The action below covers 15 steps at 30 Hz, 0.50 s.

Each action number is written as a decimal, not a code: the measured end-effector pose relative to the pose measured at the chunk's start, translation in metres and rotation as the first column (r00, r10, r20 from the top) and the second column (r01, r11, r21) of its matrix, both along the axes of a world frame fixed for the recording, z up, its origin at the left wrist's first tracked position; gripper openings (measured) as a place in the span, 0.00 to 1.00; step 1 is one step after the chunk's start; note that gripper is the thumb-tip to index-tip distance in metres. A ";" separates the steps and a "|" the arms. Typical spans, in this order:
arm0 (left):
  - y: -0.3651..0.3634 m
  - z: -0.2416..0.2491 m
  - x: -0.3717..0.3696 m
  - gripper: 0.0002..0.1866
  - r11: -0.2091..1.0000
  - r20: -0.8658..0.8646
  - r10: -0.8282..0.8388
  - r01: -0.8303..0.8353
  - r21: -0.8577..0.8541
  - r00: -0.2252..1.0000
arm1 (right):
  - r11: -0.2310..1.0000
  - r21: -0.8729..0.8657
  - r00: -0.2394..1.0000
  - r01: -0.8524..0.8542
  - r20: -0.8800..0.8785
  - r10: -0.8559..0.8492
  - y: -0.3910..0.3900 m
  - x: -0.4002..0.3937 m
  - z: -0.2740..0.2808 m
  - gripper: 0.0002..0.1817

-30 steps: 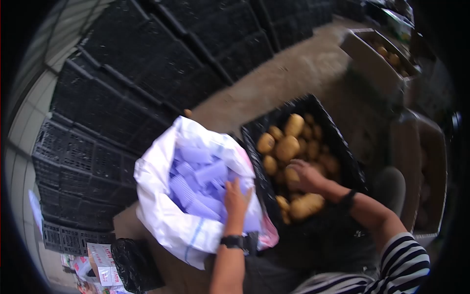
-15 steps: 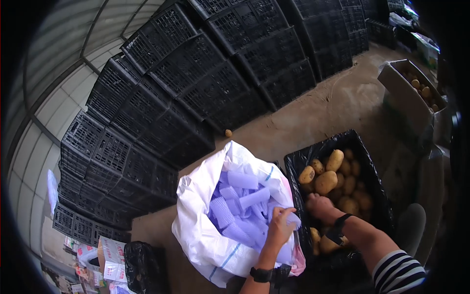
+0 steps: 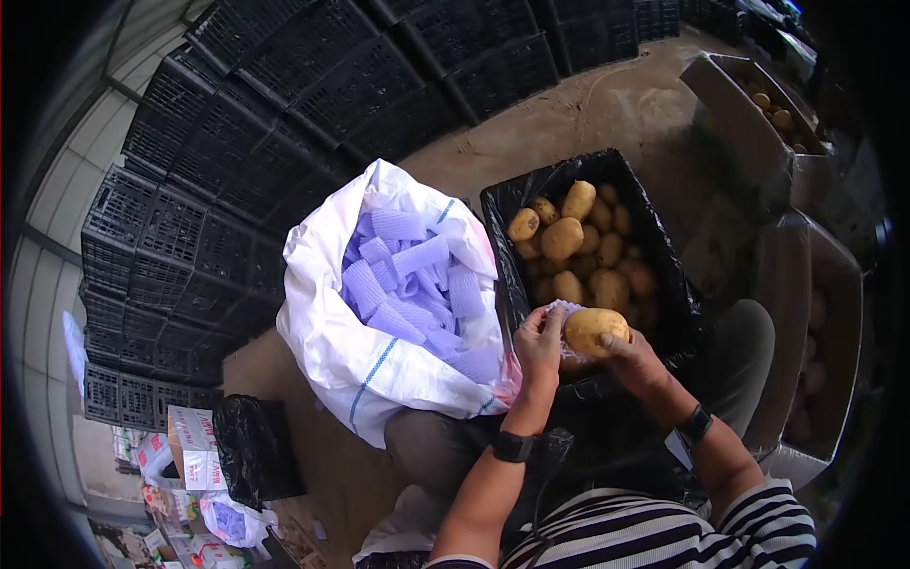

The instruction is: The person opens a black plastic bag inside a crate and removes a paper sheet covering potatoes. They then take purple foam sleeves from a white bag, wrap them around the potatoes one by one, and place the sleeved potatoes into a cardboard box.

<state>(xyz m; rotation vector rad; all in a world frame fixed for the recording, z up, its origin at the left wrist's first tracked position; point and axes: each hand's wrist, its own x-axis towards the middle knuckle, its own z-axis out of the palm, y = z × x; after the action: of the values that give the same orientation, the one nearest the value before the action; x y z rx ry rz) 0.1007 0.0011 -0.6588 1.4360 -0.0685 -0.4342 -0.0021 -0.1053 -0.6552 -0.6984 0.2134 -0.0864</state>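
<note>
My right hand [image 3: 642, 362] is closed on a large yellow potato [image 3: 592, 332], its thumb on the potato's right side. To the left, my left hand [image 3: 538, 343] pinches a purple foam net sleeve [image 3: 565, 307] against the potato's left end; the sleeve is partly hidden behind the potato. Both hands are over the near edge of a crate lined with black plastic [image 3: 664, 277], which holds many loose potatoes [image 3: 563, 238]. Beside it on the left stands a white woven sack [image 3: 318, 284], open at the top and full of purple foam net sleeves [image 3: 396, 225].
Black plastic crates [image 3: 332, 85] are stacked behind the sack. Cardboard boxes with potatoes stand on the right, one [image 3: 735, 104] farther back and one [image 3: 766, 332] near my knee. A black bag [image 3: 248, 446] and a printed carton [image 3: 199, 455] lie at lower left.
My right hand has lifted a potato out of the crate. My left hand has left the sack with a foam sleeve, and both hands have come together. The camera view has shifted.
</note>
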 end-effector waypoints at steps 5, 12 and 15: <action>-0.003 0.012 -0.041 0.09 0.899 0.747 -0.269 -0.121 0.421 0.608 | 0.417 -0.822 0.906 0.388 0.255 -0.339 -0.003 -0.012 -0.019 0.35; 0.051 0.055 0.045 0.20 0.537 0.520 -0.550 -0.200 0.820 0.654 | 0.273 -0.892 0.715 0.360 0.076 -0.695 -0.072 -0.099 0.027 0.50; 0.171 0.053 0.155 0.32 -0.133 0.110 -0.835 -0.392 0.910 0.539 | 0.002 -0.849 0.515 0.528 0.318 -0.796 -0.132 -0.182 -0.001 0.40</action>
<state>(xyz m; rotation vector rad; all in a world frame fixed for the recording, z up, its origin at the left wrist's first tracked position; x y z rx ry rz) 0.2561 0.1718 -0.6057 3.2639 -1.1557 -0.0157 -0.1842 -0.2372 -0.6559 -1.6938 0.8265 -1.2026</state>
